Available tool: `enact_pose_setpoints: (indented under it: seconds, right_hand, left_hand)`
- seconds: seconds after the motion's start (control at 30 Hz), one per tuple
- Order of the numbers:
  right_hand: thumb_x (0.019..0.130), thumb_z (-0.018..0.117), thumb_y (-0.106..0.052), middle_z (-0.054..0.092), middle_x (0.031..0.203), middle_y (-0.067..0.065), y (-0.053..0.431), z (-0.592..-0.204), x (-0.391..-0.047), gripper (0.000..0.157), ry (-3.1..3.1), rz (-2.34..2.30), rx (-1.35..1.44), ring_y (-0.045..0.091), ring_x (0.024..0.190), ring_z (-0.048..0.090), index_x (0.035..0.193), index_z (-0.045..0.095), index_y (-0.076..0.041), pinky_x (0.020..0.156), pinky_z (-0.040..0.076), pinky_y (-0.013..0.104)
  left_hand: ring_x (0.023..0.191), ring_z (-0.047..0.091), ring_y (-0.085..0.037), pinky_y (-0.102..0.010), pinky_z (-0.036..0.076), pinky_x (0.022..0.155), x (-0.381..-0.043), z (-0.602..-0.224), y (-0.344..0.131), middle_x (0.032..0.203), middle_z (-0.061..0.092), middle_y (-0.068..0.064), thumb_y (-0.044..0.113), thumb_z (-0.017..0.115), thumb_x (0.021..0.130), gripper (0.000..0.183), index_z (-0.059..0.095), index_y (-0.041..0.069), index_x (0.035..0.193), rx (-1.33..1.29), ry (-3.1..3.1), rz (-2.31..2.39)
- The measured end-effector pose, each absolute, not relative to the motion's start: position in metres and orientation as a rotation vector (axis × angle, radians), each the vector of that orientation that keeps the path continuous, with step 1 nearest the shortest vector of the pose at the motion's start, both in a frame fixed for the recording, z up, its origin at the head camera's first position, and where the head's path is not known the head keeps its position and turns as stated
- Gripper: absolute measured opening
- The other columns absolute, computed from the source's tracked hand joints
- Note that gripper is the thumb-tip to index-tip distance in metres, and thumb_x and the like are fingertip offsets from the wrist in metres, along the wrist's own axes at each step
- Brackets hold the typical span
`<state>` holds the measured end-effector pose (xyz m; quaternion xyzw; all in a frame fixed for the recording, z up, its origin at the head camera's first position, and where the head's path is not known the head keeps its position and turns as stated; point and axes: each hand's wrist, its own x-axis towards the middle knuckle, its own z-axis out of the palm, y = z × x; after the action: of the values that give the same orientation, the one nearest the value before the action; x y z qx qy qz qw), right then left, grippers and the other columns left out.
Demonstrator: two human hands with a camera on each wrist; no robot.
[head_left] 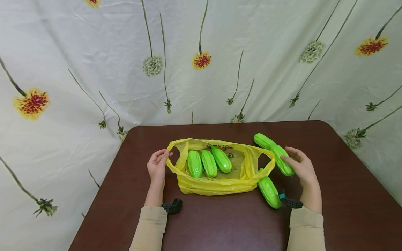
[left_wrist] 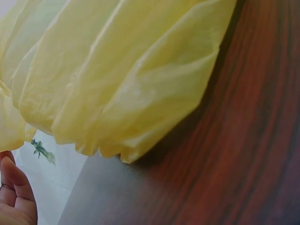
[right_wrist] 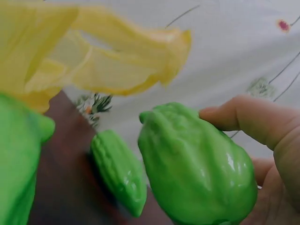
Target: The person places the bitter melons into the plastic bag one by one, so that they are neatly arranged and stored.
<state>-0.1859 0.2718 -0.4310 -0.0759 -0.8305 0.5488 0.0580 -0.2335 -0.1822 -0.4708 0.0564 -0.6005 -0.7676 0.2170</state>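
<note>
A yellow plastic bag [head_left: 216, 186] lies mouth-up on the table, with three glossy green ridged gourds [head_left: 208, 164] inside. My left hand [head_left: 157, 167] pinches the rim of its left handle; in the left wrist view the thumb [left_wrist: 16, 176] meets the yellow film [left_wrist: 112, 84]. Right of the bag, my right hand [head_left: 301, 167] grips a green gourd [right_wrist: 197, 164] between thumb and fingers. Another gourd [head_left: 263, 141] lies just beyond it. Against the bag's right side rests one more gourd [head_left: 269, 192], partly under the right handle [head_left: 270, 164].
The dark brown wooden table [head_left: 226, 223] has rounded far corners. Behind its far edge hangs a pale cloth [head_left: 176, 90] printed with flowers. Each wrist wears a dark band, with the left band [head_left: 172, 206] near the bag's front left corner.
</note>
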Motion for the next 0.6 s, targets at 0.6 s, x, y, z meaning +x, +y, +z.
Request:
enact_pose_setpoints:
  seconds: [0.6]
  right_hand:
    - [0.089,0.066,-0.021,0.051,0.120,-0.005,0.234,-0.381,-0.175,0.051,-2.208,1.689,-0.147,0.000,0.103,0.050,0.135,0.048,-0.008,0.076,0.044,0.012]
  left_hand:
    - [0.072,0.064,-0.008,-0.018,0.049,0.065,-0.221,-0.452,-0.176,0.076,0.070,0.001,0.011,0.065,0.089,0.027,0.061,-0.010,0.105,0.134,-1.694,-2.101]
